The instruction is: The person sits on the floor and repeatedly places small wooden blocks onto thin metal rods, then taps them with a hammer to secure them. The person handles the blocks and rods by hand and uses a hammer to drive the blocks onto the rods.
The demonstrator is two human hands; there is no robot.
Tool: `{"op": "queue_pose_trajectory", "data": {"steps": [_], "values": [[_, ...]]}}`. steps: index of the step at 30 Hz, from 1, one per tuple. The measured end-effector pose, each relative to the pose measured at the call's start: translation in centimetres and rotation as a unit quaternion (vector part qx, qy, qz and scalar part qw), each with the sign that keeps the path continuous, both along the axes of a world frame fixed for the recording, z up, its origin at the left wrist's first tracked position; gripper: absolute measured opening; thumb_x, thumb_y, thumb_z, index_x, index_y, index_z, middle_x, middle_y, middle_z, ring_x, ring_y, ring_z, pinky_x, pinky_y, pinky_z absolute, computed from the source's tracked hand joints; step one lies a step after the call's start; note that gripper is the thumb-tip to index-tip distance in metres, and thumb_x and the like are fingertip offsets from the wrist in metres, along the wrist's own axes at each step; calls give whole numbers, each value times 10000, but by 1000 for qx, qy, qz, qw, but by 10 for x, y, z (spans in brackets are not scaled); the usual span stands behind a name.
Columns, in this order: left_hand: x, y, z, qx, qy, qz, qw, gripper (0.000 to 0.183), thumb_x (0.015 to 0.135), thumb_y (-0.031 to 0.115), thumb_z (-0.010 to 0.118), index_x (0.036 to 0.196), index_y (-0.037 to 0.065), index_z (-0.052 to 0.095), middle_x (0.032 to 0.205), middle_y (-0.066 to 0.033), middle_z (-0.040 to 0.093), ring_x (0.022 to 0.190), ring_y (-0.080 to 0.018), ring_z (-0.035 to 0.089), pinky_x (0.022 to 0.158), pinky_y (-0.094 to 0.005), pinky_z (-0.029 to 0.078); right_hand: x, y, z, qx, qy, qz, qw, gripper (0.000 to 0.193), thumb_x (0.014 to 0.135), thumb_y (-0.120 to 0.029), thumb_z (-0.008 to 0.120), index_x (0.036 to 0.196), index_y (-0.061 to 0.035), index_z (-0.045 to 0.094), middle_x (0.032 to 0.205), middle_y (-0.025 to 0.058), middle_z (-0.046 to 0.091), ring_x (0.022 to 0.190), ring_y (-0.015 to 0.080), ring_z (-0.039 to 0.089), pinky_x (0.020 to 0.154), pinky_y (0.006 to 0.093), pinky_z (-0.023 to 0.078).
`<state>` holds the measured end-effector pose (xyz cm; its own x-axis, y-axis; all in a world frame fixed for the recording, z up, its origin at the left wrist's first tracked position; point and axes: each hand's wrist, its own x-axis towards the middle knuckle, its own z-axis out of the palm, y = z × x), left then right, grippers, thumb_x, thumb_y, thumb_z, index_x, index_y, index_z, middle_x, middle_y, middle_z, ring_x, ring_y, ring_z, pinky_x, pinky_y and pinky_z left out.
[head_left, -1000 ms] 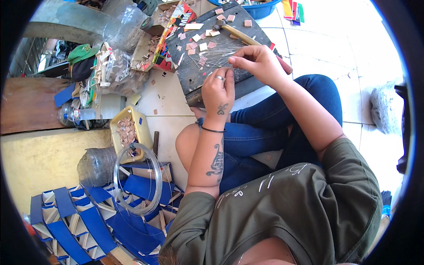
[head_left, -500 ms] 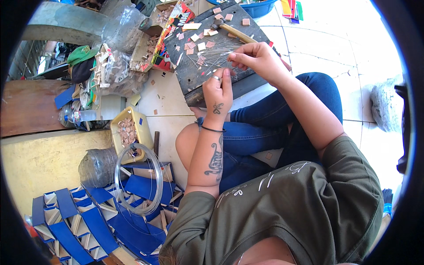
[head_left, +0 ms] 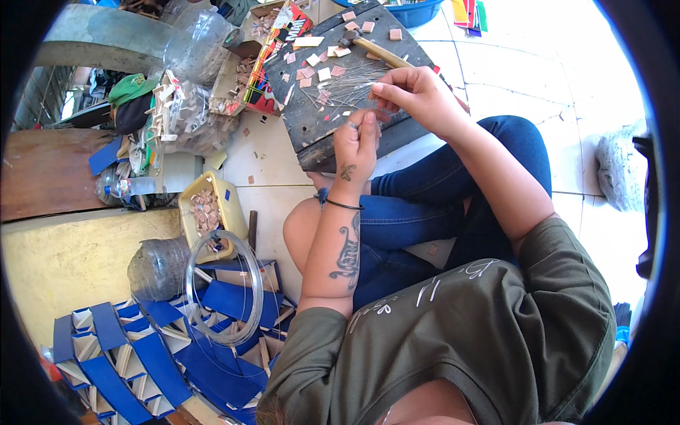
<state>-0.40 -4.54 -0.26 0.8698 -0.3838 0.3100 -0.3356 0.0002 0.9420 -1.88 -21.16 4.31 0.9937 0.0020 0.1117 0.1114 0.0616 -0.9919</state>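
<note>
My left hand (head_left: 356,146) is closed with the thumb up, just beyond my knees. Close above it to the right, my right hand (head_left: 425,103) pinches with thumb and forefinger. What either hand holds is too small to make out. Both hover over the near edge of a dark wooden work block (head_left: 301,136). On it lies a spread of thin metal wires (head_left: 347,91), next to my right fingertips. Small pink and cream square chips (head_left: 324,74) are scattered around the wires. A hammer (head_left: 382,53) with a wooden handle rests behind them.
A yellow basket (head_left: 241,207) of small wooden chips stands at the left. Nearer lie a coil of clear line (head_left: 259,287) and blue-covered wooden pieces (head_left: 161,368). Open boxes of chips (head_left: 265,78) adjoin the block. A blue basin (head_left: 414,13) is at the far side.
My left hand has turned slightly and shifted a little to the right, closer under my right hand. My right hand has barely moved, still pinched.
</note>
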Motion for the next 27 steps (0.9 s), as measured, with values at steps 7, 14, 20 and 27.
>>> {"op": "queue_pose_trajectory", "data": {"steps": [7,14,20,27], "values": [[12,-6,9,215,-341,130,906,161,837,127,690,963,32,660,886,-77,650,807,-249,613,768,-353,462,2,-7,3,-342,-199,-130,909,144,817,-153,681,862,-19,705,826,134,671,811,327,654,767,393,524],[9,-6,1,166,-191,126,959,63,822,86,680,866,53,650,827,-75,638,778,-249,604,758,-367,447,7,-21,-1,-454,-223,-164,847,284,839,-244,714,998,-13,676,989,149,646,963,308,602,865,400,483],[11,-11,2,151,-222,154,951,54,844,67,662,826,20,640,760,-104,620,687,-266,598,652,-359,474,-2,-46,-28,-622,-31,-143,769,345,840,-205,683,1079,9,557,1020,192,600,980,337,624,855,404,506],[7,-11,2,137,-211,158,955,62,851,54,646,818,2,636,768,-124,622,683,-289,596,646,-368,474,-40,-50,-4,-342,4,-112,933,348,948,-144,542,1282,-45,517,930,177,620,875,314,627,794,406,494]]}}
